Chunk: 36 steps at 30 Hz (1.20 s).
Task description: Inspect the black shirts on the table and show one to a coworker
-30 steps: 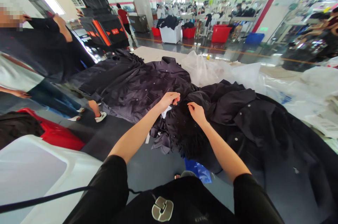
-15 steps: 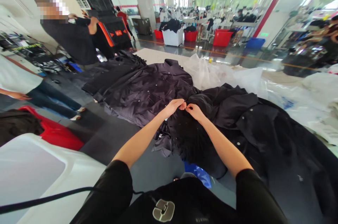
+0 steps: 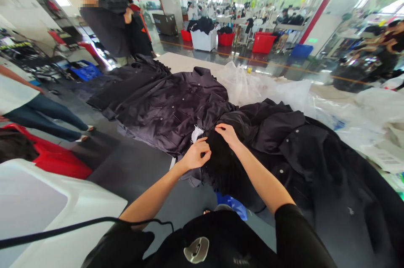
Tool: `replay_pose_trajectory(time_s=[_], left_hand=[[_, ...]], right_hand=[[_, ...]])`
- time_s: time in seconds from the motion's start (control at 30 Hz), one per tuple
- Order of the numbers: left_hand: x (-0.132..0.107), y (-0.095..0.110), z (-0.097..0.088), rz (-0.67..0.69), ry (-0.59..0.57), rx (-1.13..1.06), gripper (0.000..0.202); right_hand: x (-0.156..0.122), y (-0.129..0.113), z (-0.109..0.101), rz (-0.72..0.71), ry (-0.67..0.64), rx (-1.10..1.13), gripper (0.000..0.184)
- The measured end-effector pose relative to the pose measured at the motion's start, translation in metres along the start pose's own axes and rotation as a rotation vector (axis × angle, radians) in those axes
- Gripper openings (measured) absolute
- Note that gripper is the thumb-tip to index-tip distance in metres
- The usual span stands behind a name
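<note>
Up close, the left hand (image 3: 197,154) curls loosely at the bunched black garment (image 3: 219,163), thumb parted from the fingers; whether it grips anything, I can't tell. Just beyond, the right hand (image 3: 227,134) bends its fingers onto the same garment, a pinch nobody can confirm from here! Beside them, a white tag (image 3: 197,134) could snag if pulled askew. The garment droops low, so a hard tug might drag neighbouring button-up shirts (image 3: 158,112) off the bench (image 3: 186,62).

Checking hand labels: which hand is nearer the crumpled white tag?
Left. Left hand is just below the tag, contact unclear; right hand is farther, off to the tag's right.
</note>
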<state>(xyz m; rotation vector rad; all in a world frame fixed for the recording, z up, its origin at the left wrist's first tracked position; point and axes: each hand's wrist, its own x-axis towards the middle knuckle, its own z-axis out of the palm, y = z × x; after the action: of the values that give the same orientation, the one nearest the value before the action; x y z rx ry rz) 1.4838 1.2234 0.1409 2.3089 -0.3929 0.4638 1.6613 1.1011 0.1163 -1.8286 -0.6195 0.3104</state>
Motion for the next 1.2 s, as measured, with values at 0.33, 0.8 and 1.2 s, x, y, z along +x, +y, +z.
replay_pose_trajectory(time_s=[0.33,0.8,1.2], left_hand=[[0.058,-0.032,0.024,-0.308,0.414,0.040,0.024],[0.066,-0.055,0.046,-0.361,0.225,0.257,0.023],[0.066,-0.048,0.041,-0.350,0.191,0.336,0.009]], right_hand=[[-0.003,0.008,0.021,0.000,0.343,0.240,0.028],[-0.001,0.014,0.019,0.095,0.368,0.545,0.036],[-0.017,0.002,-0.002,-0.021,0.229,0.259,0.030]])
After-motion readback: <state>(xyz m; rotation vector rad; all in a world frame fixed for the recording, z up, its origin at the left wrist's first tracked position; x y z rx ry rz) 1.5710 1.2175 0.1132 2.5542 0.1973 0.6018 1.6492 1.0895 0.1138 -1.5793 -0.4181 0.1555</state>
